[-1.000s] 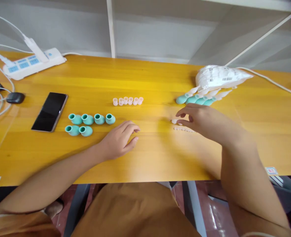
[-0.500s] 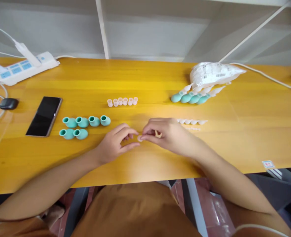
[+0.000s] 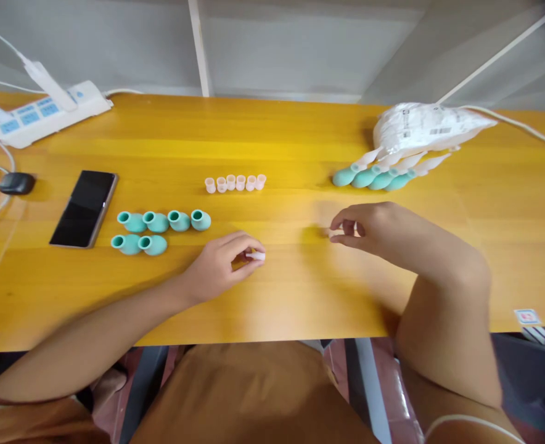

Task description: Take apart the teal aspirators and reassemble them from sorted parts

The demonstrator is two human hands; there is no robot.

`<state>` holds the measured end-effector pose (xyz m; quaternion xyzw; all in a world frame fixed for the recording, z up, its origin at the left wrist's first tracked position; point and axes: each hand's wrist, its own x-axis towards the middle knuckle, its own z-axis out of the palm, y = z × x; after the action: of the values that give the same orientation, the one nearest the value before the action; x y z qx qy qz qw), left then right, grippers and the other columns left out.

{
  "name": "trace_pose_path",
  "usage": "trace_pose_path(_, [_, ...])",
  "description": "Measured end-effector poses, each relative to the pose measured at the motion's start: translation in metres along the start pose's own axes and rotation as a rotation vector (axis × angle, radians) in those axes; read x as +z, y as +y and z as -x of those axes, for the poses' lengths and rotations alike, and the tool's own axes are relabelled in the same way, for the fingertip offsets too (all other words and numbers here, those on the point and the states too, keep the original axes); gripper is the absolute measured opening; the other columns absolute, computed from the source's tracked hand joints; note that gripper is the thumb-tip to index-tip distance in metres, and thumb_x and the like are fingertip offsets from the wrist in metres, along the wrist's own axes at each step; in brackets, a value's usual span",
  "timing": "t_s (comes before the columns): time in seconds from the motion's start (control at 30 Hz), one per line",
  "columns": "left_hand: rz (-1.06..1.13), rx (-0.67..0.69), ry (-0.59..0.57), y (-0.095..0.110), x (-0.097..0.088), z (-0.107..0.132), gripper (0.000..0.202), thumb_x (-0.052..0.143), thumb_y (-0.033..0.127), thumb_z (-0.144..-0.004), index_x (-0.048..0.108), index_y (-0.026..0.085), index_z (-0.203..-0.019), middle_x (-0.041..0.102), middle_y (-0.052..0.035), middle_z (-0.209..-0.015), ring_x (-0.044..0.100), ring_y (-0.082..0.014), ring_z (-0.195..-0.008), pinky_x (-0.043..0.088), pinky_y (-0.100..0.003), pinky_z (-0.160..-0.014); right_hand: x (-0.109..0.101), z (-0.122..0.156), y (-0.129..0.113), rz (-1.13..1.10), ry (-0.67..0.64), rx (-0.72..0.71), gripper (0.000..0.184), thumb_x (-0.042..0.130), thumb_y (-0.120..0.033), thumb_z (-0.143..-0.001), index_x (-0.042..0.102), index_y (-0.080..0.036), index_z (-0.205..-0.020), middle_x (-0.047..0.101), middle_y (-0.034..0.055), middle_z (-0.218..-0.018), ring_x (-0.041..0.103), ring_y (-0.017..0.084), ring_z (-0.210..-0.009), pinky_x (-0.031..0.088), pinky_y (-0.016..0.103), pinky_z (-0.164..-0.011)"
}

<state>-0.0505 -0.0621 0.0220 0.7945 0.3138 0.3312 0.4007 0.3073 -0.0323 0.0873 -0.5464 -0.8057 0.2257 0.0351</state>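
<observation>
My left hand [image 3: 226,262] is closed, pinching a small whitish, translucent tip [image 3: 256,256] between thumb and fingers above the table. To the right, my right hand [image 3: 360,229] hovers low with thumb and forefinger curved and apart. Pale bits show between its fingers, and the hand covers the spot where small white pieces lay. Left of my left hand stand several teal rubber bulbs [image 3: 179,220] in two rows, their round mouths open. Several small pale pink cups [image 3: 240,182] form a row farther back. At the back right lie several teal bulbs with pale pointed nozzles [image 3: 373,176].
A white plastic bag [image 3: 420,131] lies behind the nozzled bulbs. On the left are a phone [image 3: 84,208], a black earbud-like case [image 3: 17,183] and a white power strip [image 3: 53,114] with cables. The wooden table [image 3: 272,314] ends near my body; a grey wall rises behind.
My right hand has parted from my left and moved right, over the row of small white pieces. The whitish tip is now in my left hand alone. The view has shifted slightly.
</observation>
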Motion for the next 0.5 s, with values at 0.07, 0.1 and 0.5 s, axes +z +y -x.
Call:
trace_pose_path(0.07, [0.005, -0.004, 0.001, -0.002, 0.001, 0.0, 0.007, 0.071, 0.02, -0.108, 0.072, 0.021, -0.115, 0.08, -0.0062, -0.111, 0.077, -0.0175, -0.096, 0.065, -0.032, -0.087, 0.004, 0.002, 0.01, 0.054, -0.039, 0.068, 0.009, 0.075, -0.033, -0.097, 0.082, -0.028, -0.094, 0.081, 0.0025, -0.084, 0.071, 0.021, -0.069, 0.048, 0.034, -0.065])
trace_pose_path(0.1, [0.005, -0.003, 0.003, -0.003, 0.001, 0.001, 0.007, 0.071, 0.019, -0.108, 0.072, 0.021, -0.115, 0.081, -0.0063, -0.112, 0.078, -0.0176, -0.098, 0.066, -0.032, -0.089, 0.007, 0.002, 0.012, 0.074, -0.046, 0.083, 0.008, 0.074, -0.03, -0.096, 0.082, -0.028, -0.093, 0.081, 0.0023, -0.084, 0.071, 0.022, -0.07, 0.048, 0.034, -0.065])
trace_pose_path(0.5, [0.009, 0.008, 0.041, -0.003, 0.003, 0.001, 0.008, 0.073, 0.019, -0.107, 0.071, 0.022, -0.114, 0.082, -0.0063, -0.115, 0.078, -0.0171, -0.099, 0.066, -0.034, -0.091, 0.031, 0.001, 0.011, 0.203, 0.103, 0.033, 0.019, 0.062, -0.023, -0.095, 0.076, -0.026, -0.081, 0.079, 0.0045, -0.08, 0.065, 0.022, -0.066, 0.04, 0.034, -0.065])
